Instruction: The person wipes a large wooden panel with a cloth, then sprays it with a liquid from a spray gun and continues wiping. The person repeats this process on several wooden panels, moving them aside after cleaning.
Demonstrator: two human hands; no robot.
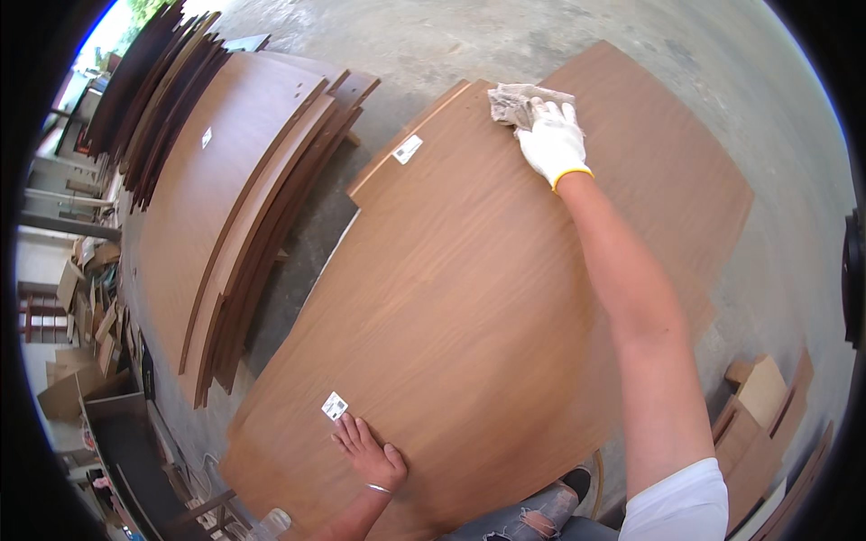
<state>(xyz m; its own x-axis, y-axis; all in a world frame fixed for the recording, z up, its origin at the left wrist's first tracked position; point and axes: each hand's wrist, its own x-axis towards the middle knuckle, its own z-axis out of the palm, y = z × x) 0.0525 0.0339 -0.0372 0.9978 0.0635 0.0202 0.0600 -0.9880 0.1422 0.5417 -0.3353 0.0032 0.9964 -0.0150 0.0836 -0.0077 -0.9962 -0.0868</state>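
Note:
Before me lies a large brown wood-grain panel (451,298), with another brown panel (658,135) showing at its far right. My right hand (552,144), in a white knit glove with a yellow cuff, reaches to the far end and presses a crumpled grey-beige rag (516,105) on the wood. Bare and with a bracelet at the wrist, my left hand (372,455) rests flat on the near left part, fingers spread. Its fingertips are beside a small white label (335,406). A second white label (408,150) sticks near the far left edge.
To the left stands a stack of similar brown panels (225,180), with dark curved panels (149,99) behind it. Wood offcuts (758,397) lie at the right on the concrete floor (406,41). A dark cart-like frame (135,451) and piled cardboard (77,374) are at the lower left.

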